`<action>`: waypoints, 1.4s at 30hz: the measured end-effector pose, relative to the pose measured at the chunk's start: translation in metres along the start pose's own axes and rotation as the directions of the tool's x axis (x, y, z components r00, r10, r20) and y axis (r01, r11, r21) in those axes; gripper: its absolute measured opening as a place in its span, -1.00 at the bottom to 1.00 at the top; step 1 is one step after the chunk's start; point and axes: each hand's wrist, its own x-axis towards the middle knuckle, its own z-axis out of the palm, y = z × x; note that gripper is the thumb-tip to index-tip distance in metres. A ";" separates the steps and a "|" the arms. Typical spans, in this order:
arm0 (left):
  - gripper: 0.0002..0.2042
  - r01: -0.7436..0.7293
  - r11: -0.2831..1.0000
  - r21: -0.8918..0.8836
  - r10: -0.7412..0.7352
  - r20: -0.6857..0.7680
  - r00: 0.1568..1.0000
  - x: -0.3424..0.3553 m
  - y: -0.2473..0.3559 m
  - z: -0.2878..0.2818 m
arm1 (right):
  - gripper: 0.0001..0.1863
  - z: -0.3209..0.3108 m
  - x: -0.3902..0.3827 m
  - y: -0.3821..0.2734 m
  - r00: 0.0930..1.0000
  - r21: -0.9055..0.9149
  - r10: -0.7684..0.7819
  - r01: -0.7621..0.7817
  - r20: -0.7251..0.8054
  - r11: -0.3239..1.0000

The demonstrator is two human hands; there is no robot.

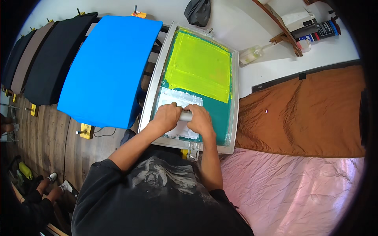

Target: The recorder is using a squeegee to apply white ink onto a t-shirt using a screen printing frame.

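Note:
A silver-framed screen (235,78) lies in front of me, with bright yellow-green ink (198,63) over its upper part and a white printed patch (181,132) on the teal lower part. My left hand (168,117) and my right hand (198,117) are closed on a light grey squeegee handle (185,115) over the white patch, side by side. A metal clamp (193,151) sits at the frame's near edge. Just left of the screen, a bright blue shirt (108,70) is stretched on a platen.
Black and brown shirts on platens (55,59) line the left. A person's legs (51,190) show at lower left. Right are a brown cloth (307,114) and pink sheet (295,188). A shelf with bottles (323,31) and a black bag (197,11) are at the back.

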 end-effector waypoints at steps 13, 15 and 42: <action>-0.79 -0.043 0.999 -0.029 0.048 0.212 0.976 -0.053 0.026 -0.010 | -0.62 0.012 -0.064 -0.014 0.999 0.015 0.018 -0.019 0.042 1.000; -0.76 -0.009 1.000 -0.014 0.013 0.281 0.960 -0.044 0.025 -0.020 | -0.62 0.004 -0.056 -0.015 0.993 -0.005 0.020 -0.019 0.115 1.000; -0.73 0.026 0.999 -0.025 -0.026 0.014 1.000 -0.021 0.012 -0.016 | -0.57 0.000 -0.026 -0.013 0.994 -0.103 -0.089 0.082 -0.070 0.991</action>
